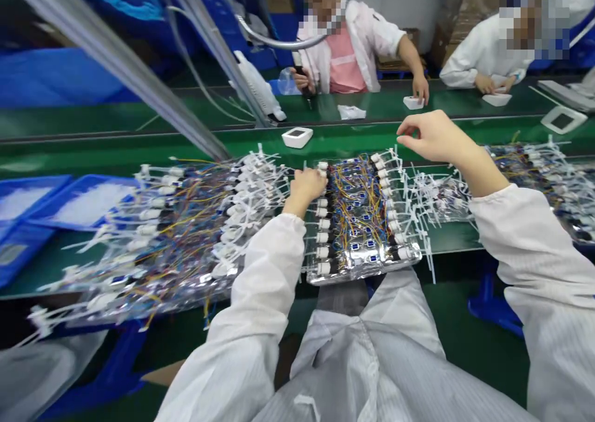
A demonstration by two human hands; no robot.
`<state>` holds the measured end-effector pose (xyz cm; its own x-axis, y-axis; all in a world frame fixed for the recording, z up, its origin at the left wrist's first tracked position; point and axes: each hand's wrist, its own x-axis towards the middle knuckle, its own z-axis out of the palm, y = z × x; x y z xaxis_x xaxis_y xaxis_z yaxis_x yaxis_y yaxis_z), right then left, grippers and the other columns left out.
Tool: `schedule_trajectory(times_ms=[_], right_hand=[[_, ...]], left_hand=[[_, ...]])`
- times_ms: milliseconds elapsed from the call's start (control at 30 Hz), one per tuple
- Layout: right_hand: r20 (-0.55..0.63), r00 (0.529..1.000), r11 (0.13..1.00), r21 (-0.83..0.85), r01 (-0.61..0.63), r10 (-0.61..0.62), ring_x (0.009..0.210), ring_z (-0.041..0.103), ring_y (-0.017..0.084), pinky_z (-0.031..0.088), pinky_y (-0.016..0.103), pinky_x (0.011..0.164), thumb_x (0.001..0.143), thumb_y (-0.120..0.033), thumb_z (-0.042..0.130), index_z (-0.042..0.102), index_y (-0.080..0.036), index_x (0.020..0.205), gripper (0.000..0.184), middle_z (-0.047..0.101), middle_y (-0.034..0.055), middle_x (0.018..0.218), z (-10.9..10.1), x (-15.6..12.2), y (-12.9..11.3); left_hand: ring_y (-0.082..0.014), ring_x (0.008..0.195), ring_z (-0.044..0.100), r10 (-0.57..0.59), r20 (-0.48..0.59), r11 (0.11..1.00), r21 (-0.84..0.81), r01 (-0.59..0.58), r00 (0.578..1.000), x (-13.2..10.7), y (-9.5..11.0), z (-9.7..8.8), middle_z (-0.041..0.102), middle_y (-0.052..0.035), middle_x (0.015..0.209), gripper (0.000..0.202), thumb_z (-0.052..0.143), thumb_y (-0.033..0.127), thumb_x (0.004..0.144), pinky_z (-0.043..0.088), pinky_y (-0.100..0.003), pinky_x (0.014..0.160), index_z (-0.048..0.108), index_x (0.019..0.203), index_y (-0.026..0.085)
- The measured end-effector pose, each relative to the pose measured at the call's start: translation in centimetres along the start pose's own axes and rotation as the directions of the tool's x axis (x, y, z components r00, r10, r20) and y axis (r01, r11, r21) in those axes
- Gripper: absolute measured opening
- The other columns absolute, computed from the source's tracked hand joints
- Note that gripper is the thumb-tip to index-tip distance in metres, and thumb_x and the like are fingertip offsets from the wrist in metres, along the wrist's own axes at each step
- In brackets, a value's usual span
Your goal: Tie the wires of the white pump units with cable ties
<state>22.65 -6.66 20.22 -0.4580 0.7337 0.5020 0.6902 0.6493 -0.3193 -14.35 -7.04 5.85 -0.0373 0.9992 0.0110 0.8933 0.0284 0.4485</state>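
Left hand fingers curl on the wired tray's left edge, grip unclear. Right hand fingers are pinched together above its far corner. A wire heap lies left of them, a white box beyond on the green desk.

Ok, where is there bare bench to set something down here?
Bare green belt runs left of the small white box, and between that box and the right hand. Crowded: the wire pile at left, the tray by the left hand, the wires at right.

Tray: glossy clear plastic, foil-like sheen. Belt behind tray: smooth green, semi-gloss. Bin left of tray: blue plastic. Sleeve: white matt cloth.
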Motion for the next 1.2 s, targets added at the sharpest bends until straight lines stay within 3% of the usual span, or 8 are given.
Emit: schedule_trajectory(times_ms=[100, 167, 333, 500, 633, 800, 1067, 1200], right_hand=[[0.042, 0.977, 0.977, -0.034, -0.210, 0.211, 0.068, 0.068, 0.017, 0.059, 0.042, 0.085, 0.095, -0.049, 0.080, 0.083, -0.017, 0.088, 0.033, 0.070, 0.0010, 0.069, -3.5, -5.6, 2.4], [0.108, 0.925, 0.931, -0.037, -0.362, 0.364, 0.054, 0.062, 0.015, 0.056, 0.036, 0.071, 0.096, -0.048, 0.076, 0.080, -0.018, 0.076, 0.037, 0.066, 0.0004, 0.058, -4.1, -9.2, 3.9], [0.208, 0.757, 0.780, -0.056, -0.623, 0.619, 0.050, 0.058, 0.016, 0.049, 0.032, 0.064, 0.079, -0.031, 0.086, 0.072, -0.023, 0.064, 0.022, 0.060, -0.0024, 0.048, -0.5, -16.0, 6.4], [0.147, 0.679, 0.683, 0.031, -0.730, 0.719, 0.049, 0.058, 0.018, 0.049, 0.032, 0.065, 0.083, -0.033, 0.080, 0.065, -0.023, 0.065, 0.025, 0.056, -0.0024, 0.045, 3.7, -19.9, 5.8], [0.232, 0.658, 0.627, 0.197, -0.753, 0.717, 0.042, 0.057, 0.016, 0.045, 0.030, 0.052, 0.095, -0.051, 0.066, 0.077, -0.023, 0.104, 0.032, 0.076, -0.0009, 0.067, 6.4, -21.2, 4.7], [0.233, 0.639, 0.554, 0.341, -0.760, 0.733, 0.042, 0.050, 0.013, 0.037, 0.028, 0.046, 0.082, -0.058, 0.077, 0.075, -0.021, 0.084, 0.038, 0.074, 0.0015, 0.064, 8.4, -20.6, 4.6], [0.085, 0.541, 0.357, 0.665, -0.656, 0.837, 0.035, 0.033, 0.008, 0.020, 0.026, 0.040, 0.077, -0.045, 0.077, 0.061, -0.025, 0.093, 0.030, 0.068, -0.0024, 0.062, 3.8, -20.5, 5.0], [0.145, 0.533, 0.191, 0.830, -0.525, 0.833, 0.035, 0.028, 0.005, 0.023, 0.025, 0.039, 0.073, -0.035, 0.085, 0.067, -0.026, 0.099, 0.033, 0.068, -0.0043, 0.062, 2.0, -19.3, 4.9]], left_hand=[[-0.0566, 0.150, 0.047, -0.081, -0.032, 0.983, 0.165, 0.085, 0.996, 0.6, 0.0, 1.2, 0.055, -0.0351, 0.159, 0.058, 0.064, 0.051, 0.093, 0.047, -0.073, 0.118, 0.075, 0.128, 0.006], [-0.0577, 0.150, 0.045, -0.122, -0.057, 0.970, 0.207, 0.132, 0.991, 1.4, 0.3, 2.0, 0.045, -0.0369, 0.165, 0.070, 0.065, 0.059, 0.092, 0.048, -0.073, 0.117, 0.072, 0.133, 0.002], [-0.0561, 0.148, 0.046, -0.137, -0.094, 0.957, 0.243, 0.157, 0.986, 2.4, 1.3, 2.6, 0.050, -0.0354, 0.161, 0.074, 0.063, 0.066, 0.092, 0.044, -0.074, 0.119, 0.072, 0.134, 0.006], [-0.0544, 0.140, 0.057, -0.091, -0.136, 0.963, 0.240, 0.122, 0.987, 1.6, 2.5, 2.4, 0.064, -0.0380, 0.147, 0.070, 0.060, 0.061, 0.096, 0.044, -0.073, 0.118, 0.069, 0.134, 0.002], [-0.0478, 0.134, 0.064, -0.033, -0.144, 0.982, 0.180, 0.059, 0.989, 1.7, 2.2, 2.6, 0.069, -0.0310, 0.141, 0.051, 0.055, 0.042, 0.101, 0.047, -0.066, 0.118, 0.068, 0.136, 0.008], [-0.0307, 0.134, 0.065, 0.073, -0.246, 0.997, 0.009, -0.073, 0.966, 2.5, 0.3, 3.4, 0.065, -0.0236, 0.147, 0.047, 0.047, 0.023, 0.103, 0.048, -0.041, 0.122, 0.065, 0.144, 0.009], [-0.0244, 0.121, 0.074, 0.077, -0.288, 0.952, -0.262, -0.156, 0.955, 3.3, -2.1, 5.2, 0.077, -0.0154, 0.139, 0.040, 0.061, 0.027, 0.104, 0.052, -0.037, 0.118, 0.070, 0.139, 0.012], [-0.0252, 0.113, 0.076, 0.053, -0.364, 0.919, -0.346, -0.188, 0.930, 3.9, -2.8, 6.0, 0.081, -0.0146, 0.131, 0.034, 0.069, 0.025, 0.099, 0.057, -0.039, 0.112, 0.075, 0.130, 0.013]])
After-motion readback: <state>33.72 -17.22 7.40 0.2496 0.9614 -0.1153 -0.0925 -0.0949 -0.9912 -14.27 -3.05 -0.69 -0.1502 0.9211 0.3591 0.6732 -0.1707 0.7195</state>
